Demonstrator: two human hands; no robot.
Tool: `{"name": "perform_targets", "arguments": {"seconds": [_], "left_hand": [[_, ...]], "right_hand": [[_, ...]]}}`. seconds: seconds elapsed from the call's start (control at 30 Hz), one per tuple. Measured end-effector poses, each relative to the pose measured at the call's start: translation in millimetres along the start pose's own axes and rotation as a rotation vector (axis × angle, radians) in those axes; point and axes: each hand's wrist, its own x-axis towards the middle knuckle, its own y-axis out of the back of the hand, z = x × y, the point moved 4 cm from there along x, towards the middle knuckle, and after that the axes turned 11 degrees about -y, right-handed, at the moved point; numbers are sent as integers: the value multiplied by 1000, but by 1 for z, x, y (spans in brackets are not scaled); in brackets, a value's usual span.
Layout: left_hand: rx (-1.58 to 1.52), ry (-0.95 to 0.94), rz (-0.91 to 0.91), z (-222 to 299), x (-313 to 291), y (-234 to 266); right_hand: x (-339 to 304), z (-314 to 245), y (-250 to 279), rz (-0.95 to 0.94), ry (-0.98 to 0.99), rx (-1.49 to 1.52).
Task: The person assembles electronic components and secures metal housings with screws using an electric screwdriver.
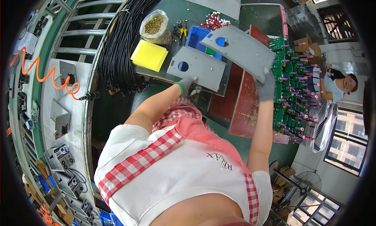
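Note:
My right hand (265, 86), in a grey glove, grips the near right end of a grey metal panel (244, 49) with a round hole, holding it tilted above the bench. A second, similar grey panel (199, 69) lies lower and to the left, at the bench's near edge. At its near edge is my gloved left hand (187, 85), closed on the rim, with part of its fingers hidden. Partly covered by the panels, a blue bin (194, 37) stands behind them. Yellow sheets (149, 55) lie left of the lower panel.
A bag of small brass-coloured parts (154, 25), yellow-handled pliers (183, 33) and red-white connectors (215, 21) sit farther back. Black cables (119, 42) hang at the left. Green circuit boards (288, 89) stand stacked at the right. Another person (333, 87) is beyond them.

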Motion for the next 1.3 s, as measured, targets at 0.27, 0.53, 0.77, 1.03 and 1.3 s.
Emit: {"name": "perform_targets", "arguments": {"seconds": [0.27, 0.53, 0.77, 1.03, 1.3], "left_hand": [[127, -79, -173, 64, -78, -6], [1704, -810, 592, 169, -125, 67], [2249, -467, 608, 159, -101, 96], [2190, -427, 551, 169, -91, 106], [2073, -749, 462, 219, -131, 72]], "right_hand": [[184, 120, -15, -144, -302, -120], [225, 125, 27, 61, 169, -897], [156, 111, -101, -60, 660, -2034], [150, 185, -117, -85, 773, -1667], [163, 189, -82, -295, 453, -1537]]}}
